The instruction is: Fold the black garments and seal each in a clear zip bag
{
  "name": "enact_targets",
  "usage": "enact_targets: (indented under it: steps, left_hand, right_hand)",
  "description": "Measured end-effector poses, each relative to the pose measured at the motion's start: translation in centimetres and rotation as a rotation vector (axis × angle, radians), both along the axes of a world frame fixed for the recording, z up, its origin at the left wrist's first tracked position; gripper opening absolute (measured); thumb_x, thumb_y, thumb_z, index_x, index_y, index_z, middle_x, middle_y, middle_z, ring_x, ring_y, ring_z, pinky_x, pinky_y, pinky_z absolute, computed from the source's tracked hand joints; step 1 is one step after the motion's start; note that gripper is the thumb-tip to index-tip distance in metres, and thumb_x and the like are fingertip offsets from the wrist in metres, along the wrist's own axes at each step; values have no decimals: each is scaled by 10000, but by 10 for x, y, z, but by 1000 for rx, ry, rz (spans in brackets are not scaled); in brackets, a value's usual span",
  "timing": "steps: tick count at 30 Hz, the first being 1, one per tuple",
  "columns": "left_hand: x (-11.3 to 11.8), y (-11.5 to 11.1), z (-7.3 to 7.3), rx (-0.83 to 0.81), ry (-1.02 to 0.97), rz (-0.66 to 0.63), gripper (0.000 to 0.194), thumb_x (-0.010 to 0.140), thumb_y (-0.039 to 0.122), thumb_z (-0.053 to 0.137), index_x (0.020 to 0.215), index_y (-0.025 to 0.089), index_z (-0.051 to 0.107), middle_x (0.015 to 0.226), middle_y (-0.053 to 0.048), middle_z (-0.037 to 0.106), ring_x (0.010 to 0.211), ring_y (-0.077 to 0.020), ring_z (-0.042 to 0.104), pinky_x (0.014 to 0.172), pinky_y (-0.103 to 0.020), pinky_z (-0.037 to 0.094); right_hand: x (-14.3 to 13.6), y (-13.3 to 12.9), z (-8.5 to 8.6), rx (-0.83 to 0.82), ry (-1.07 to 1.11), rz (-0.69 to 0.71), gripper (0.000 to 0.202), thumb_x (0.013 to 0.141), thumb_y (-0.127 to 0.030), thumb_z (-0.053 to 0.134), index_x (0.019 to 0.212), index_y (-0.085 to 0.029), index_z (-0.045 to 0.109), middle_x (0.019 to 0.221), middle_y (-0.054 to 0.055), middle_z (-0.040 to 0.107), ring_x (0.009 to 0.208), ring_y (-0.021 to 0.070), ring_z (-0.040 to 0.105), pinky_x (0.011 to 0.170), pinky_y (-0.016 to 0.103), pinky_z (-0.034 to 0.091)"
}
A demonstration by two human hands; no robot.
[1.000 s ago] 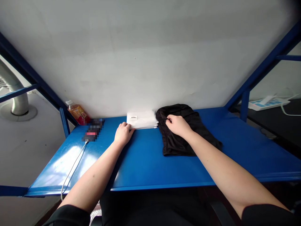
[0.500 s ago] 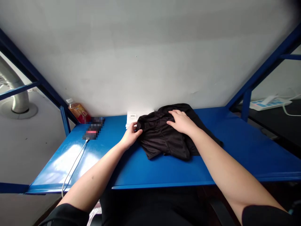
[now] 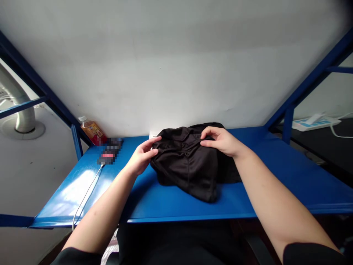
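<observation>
A pair of black shorts [image 3: 187, 165] lies crumpled on the blue table [image 3: 234, 206], its waistband toward the wall and a leg hem toward me. At the waistband's left end, my left hand [image 3: 140, 157] holds the cloth between thumb and fingers. My right hand [image 3: 222, 141] pinches the waistband's right end. More black cloth [image 3: 227, 171] spreads under and behind the shorts on the right; whether it is a separate piece I cannot tell. A white item with a barcode label [image 3: 153, 135] shows only in part behind the shorts.
A drink bottle [image 3: 93, 130] leans at the back left, near a blurred-out dark device [image 3: 110, 151] with a white cable [image 3: 86, 193]. Blue frame posts [image 3: 288, 123] flank the table. A power strip [image 3: 316, 122] lies on a dark surface at the right.
My right hand has gone from resting on the cloth to pinching the waistband. My left hand has shifted left, and the shorts are spread wider, their lower edge nearer me.
</observation>
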State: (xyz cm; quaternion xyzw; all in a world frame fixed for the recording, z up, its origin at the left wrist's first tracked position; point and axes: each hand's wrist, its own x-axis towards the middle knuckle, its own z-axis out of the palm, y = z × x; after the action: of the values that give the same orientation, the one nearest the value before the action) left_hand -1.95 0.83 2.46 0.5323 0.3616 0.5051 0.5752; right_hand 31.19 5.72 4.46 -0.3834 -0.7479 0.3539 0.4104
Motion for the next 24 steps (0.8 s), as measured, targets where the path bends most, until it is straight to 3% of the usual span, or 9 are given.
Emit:
enact_targets:
  steps: [3, 5, 8, 10, 13, 15, 19, 22, 24]
  left_hand:
    - [-11, -18, 24, 100, -10, 14, 727, 640, 427, 856, 1315, 236, 663, 1336, -111, 665, 1248, -351, 609, 1034, -458, 507]
    - [-15, -18, 28, 120, 22, 74, 734, 671, 443, 828, 1351, 245, 634, 1321, -104, 670, 1209, -341, 633, 1011, -459, 522]
    - [-15, -2, 11, 116, 254, 192, 651, 770, 369, 738, 1387, 218, 590, 1319, -112, 655, 1113, -298, 671, 982, -452, 536]
    - [-12, 10, -5, 147, 610, 336, 545, 798, 275, 682, 1333, 183, 630, 1298, -133, 642, 1028, -280, 682, 975, -464, 532]
    - [0, 10, -17, 340, 1015, 471, 411, 851, 195, 590, 1249, 151, 681, 1243, -162, 619, 1081, -295, 644, 1028, -466, 486]
    - [14, -3, -14, 503, 1054, 256, 356, 921, 231, 534, 1237, 172, 687, 1160, -137, 641, 1074, -269, 644, 1000, -407, 502]
    - [49, -38, -3, 611, 954, -342, 500, 971, 362, 536, 1460, 256, 517, 1171, -104, 656, 1023, -227, 671, 917, -330, 528]
    - [69, -48, -7, 628, 982, -472, 712, 944, 476, 579, 1579, 276, 325, 1127, -108, 681, 951, -247, 698, 843, -341, 537]
    - [75, -47, -14, 636, 1043, -465, 755, 924, 531, 588, 1579, 260, 325, 1054, -108, 704, 872, -257, 707, 768, -337, 533]
  right_hand:
    - [-5, -17, 17, -75, 176, -25, 454, 598, -578, 879, 823, -230, 692, 928, 73, 690, 921, 264, 650, 826, 388, 536]
    - [-9, -17, 17, -85, 254, -53, 474, 584, -581, 884, 852, -231, 707, 965, 78, 695, 919, 257, 649, 788, 373, 540]
    - [-16, 0, -2, -107, 179, -124, 401, 667, -486, 850, 928, -213, 716, 1004, 74, 706, 833, 209, 642, 731, 351, 540]
    - [-20, 16, -21, -200, 21, -202, 343, 706, -401, 813, 957, -189, 716, 1004, 84, 718, 754, 192, 632, 692, 361, 542]
    - [-27, 29, -43, -213, -120, -279, 248, 715, -292, 787, 920, -163, 737, 1007, 99, 739, 898, 225, 662, 866, 414, 531]
    - [-35, 27, -47, -203, -70, -264, 233, 730, -289, 778, 921, -160, 750, 999, 96, 749, 978, 234, 666, 952, 429, 503]
    - [-59, 1, -35, -366, 250, -98, 321, 739, -338, 789, 1013, -176, 744, 968, 75, 749, 893, 216, 691, 829, 400, 571]
    - [-77, -17, -28, -444, 379, 14, 330, 714, -316, 825, 1011, -195, 746, 928, 53, 750, 884, 202, 704, 827, 385, 590]
    - [-86, -24, -27, -451, 389, 35, 322, 710, -303, 830, 1005, -201, 748, 910, 45, 750, 878, 199, 709, 833, 386, 596]
